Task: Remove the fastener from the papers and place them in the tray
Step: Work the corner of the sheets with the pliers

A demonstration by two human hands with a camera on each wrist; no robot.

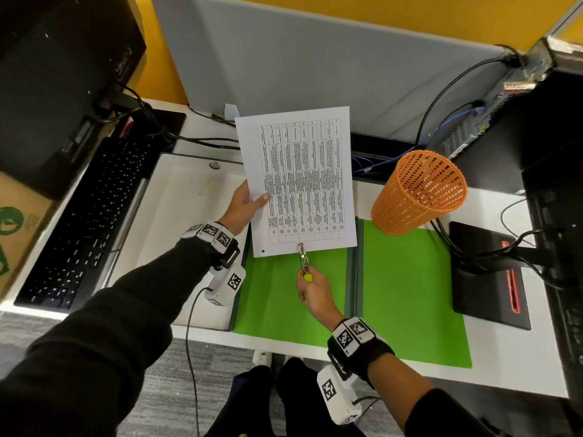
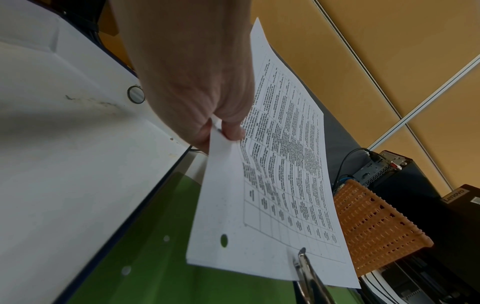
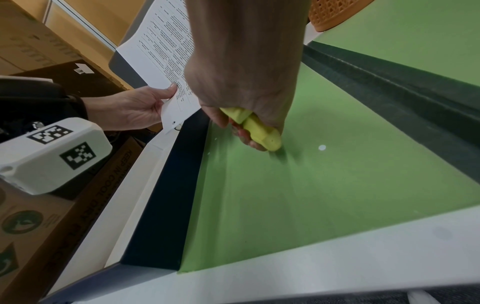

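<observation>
The papers point(image 1: 299, 181) were a thin white stack printed with a dense black table, with one punched hole near the lower left corner; how many sheets it held could not be told. The left hand point(image 1: 244, 208) held the stack raised above the bench point(image 1: 504, 373), thumb on the printed face and fingers point(image 2: 200, 142) curled behind its left edge. The right hand point(image 1: 315, 294) was wrapped around the yellow handles of one metal punch tool point(image 1: 303, 257), whose silver tip, beyond those fingers, met the stack's bottom edge. Under both hands lay one open green folder point(image 1: 410, 294); left of the left hand's fingers sat one white tray point(image 1: 164, 216). One orange mesh basket point(image 1: 419, 192) lay tipped to the right.
</observation>
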